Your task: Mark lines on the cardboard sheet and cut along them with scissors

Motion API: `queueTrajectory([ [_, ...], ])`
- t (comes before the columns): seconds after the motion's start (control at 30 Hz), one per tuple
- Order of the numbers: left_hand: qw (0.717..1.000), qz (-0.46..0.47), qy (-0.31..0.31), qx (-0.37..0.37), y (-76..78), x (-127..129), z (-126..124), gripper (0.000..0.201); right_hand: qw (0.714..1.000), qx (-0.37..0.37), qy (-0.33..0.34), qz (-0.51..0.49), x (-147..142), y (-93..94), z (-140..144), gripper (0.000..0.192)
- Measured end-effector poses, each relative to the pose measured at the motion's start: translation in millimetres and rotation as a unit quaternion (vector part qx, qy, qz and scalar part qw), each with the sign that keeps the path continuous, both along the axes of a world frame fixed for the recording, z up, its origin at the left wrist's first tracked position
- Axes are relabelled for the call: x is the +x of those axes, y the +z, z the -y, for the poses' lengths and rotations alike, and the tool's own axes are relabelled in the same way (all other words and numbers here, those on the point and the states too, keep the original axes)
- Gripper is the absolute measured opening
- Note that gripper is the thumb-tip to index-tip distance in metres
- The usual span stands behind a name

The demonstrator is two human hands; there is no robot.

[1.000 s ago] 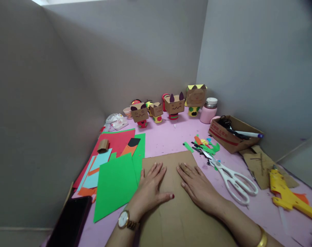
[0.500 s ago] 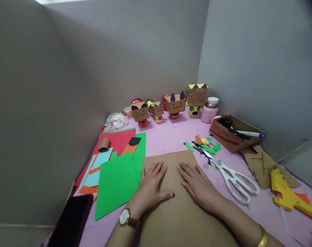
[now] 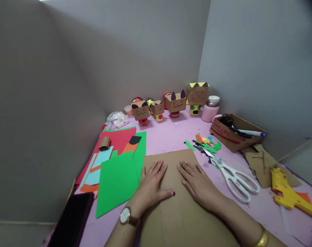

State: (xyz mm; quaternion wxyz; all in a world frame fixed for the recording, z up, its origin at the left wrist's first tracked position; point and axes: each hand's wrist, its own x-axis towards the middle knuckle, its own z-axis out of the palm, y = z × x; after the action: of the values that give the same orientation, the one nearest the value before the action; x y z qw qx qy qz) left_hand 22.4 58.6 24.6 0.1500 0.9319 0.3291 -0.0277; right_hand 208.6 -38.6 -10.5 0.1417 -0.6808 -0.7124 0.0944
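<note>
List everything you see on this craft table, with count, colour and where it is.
cardboard sheet: one, brown, centre front, under both hands
scissors: one, white, right of the sheet
glue gun: one, yellow, far right
paper sheets: several, green, red, blue, orange, left of the cardboard
paper scraps: many, mostly green, behind the scissors
box figures: four, brown, back row
jar: one, pink, back right
cardboard box: one, brown, right, holding a pen
phone: one, black, front left
left hand: flat on the sheet, wristwatch
right hand: flat on the sheet, gold bangle

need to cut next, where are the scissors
The white scissors lie on the pink table, just right of the right hand, between the cardboard sheet and the yellow glue gun.
</note>
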Motion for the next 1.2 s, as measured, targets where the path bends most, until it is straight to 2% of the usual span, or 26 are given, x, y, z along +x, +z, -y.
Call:
queueTrajectory([
  [0.47, 1.0, 0.009, -0.001, 0.013, -1.6, -1.8, 0.7, 0.089, 1.0, -0.011, -0.002, 0.005, -0.3, 4.0, -0.4, 0.047],
  [0.57, 1.0, 0.018, 0.001, 0.009, -2.2, -2.5, 1.0, 0.088, 1.0, -0.017, -0.002, 0.006, -2.5, 10.0, 1.1, 0.047],
  [0.63, 1.0, 0.03, 0.002, -0.004, -2.6, -2.8, 1.0, 0.088, 1.0, -0.018, 0.019, -0.002, -7.6, 17.6, 5.0, 0.045],
  [0.7, 0.999, 0.049, 0.003, -0.024, -3.1, -2.7, 0.9, 0.088, 0.997, -0.025, 0.072, -0.029, -14.5, 24.6, 10.6, 0.045],
  [0.8, 0.996, 0.072, 0.008, -0.047, -3.9, -1.8, 1.2, 0.086, 0.983, -0.072, 0.149, -0.08, -23.2, 27.0, 17.6, 0.064],
  [0.9, 0.994, 0.088, 0.012, -0.065, -4.2, -1.7, 1.8, 0.085, 0.976, -0.117, 0.152, -0.104, -25.9, 20.8, 19.2, 0.081],
  [1.07, 0.982, 0.145, 0.026, -0.118, -0.4, -14.2, -6.4, 0.076, 0.973, -0.137, 0.139, -0.126, -23.4, 14.3, 17.4, 0.082],
  [1.2, 0.961, 0.232, 0.097, -0.118, 8.8, -38.0, -22.2, 0.058, 0.971, -0.137, 0.137, -0.139, -22.9, 14.2, 17.9, 0.081],
])
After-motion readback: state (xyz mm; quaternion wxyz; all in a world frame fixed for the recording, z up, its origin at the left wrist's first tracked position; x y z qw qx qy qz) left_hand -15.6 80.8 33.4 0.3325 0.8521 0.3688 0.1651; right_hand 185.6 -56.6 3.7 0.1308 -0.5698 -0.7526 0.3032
